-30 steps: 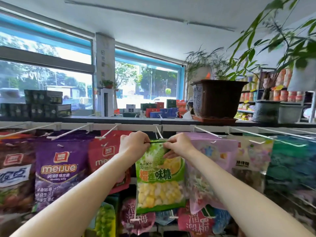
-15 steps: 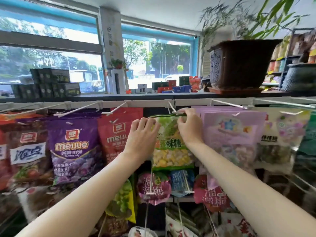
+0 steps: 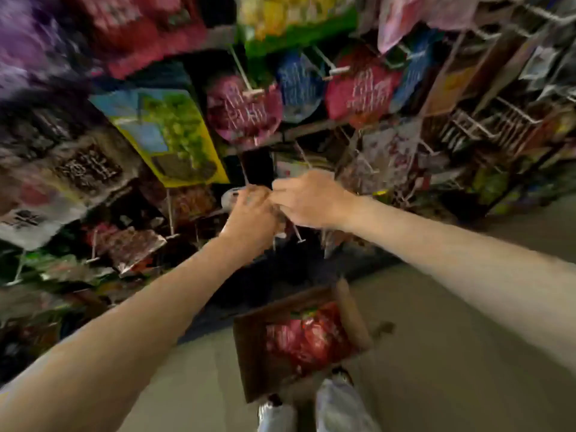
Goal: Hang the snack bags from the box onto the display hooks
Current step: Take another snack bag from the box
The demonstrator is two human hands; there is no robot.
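Observation:
The view is tilted down and blurred by motion. A brown cardboard box stands on the floor in front of my feet, with red snack bags inside. My left hand and right hand are close together in front of the lower rows of the display, above the box. Their fingers look loosely curled and I see no bag in either. The green-yellow bag hangs at the top edge of the view, apart from both hands. White wire hooks stick out just below my hands.
The rack is packed with hanging bags: a yellow-green one at left, round pink ones, a blue one, and wire baskets at right. Grey floor spreads to the right of the box. My shoes touch the box's near edge.
Both hands have let go of the green-yellow bag, which stays on its top hook, and dropped to the lower rows. The view has swung down from the top shelf to the floor and box.

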